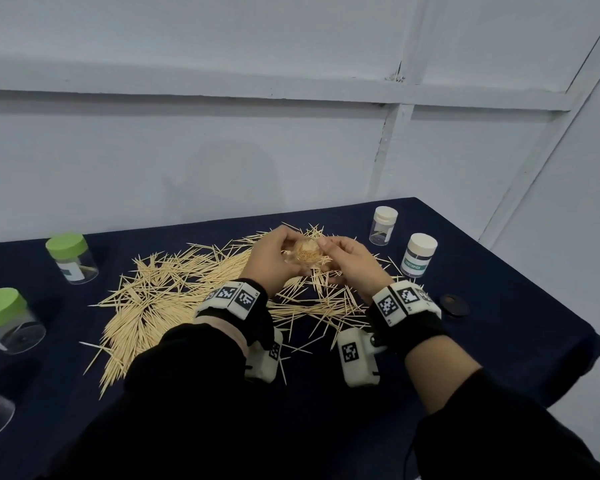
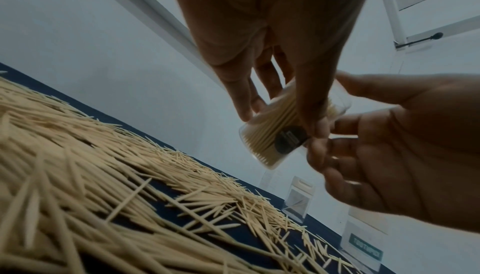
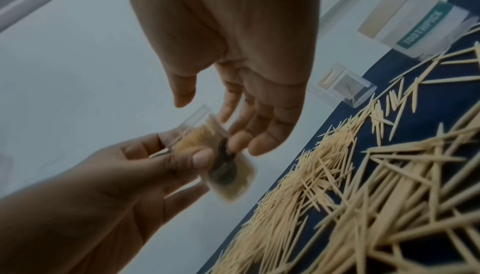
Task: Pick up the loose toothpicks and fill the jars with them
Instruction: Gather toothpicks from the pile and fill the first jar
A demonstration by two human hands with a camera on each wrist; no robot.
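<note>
At the centre of the head view, above the heap of loose toothpicks point(image 1: 174, 292) on the dark tablecloth point(image 1: 499, 341), a clear jar point(image 1: 303, 256) is held between both hands. The jar is lidless and already packed with toothpicks standing parallel to its long axis.

The left hand point(image 1: 274, 261) grips the jar: thumb curled across its near wall, fingers point(image 2: 241, 101) wrapped behind it, as the left wrist view shows. In that view the jar point(image 2: 275, 134) is tilted, base toward lower centre of the frame, mouth toward the upper right.

The right hand point(image 1: 352, 263) lies just right of the jar. Its fingers point(image 3: 262, 134) are relaxed and slightly spread, with fingertips at or near the jar wall by a dark round sticker point(image 3: 223, 161); whether they touch it cannot be told. It holds no toothpicks.

Judgement: the left hand carries the jar, so the right hand is free for the next pick. The nearest loose toothpicks lie directly below it.

Capped jars stand at the left point(image 1: 71, 259) and right point(image 1: 419, 254) of the frame.
</note>
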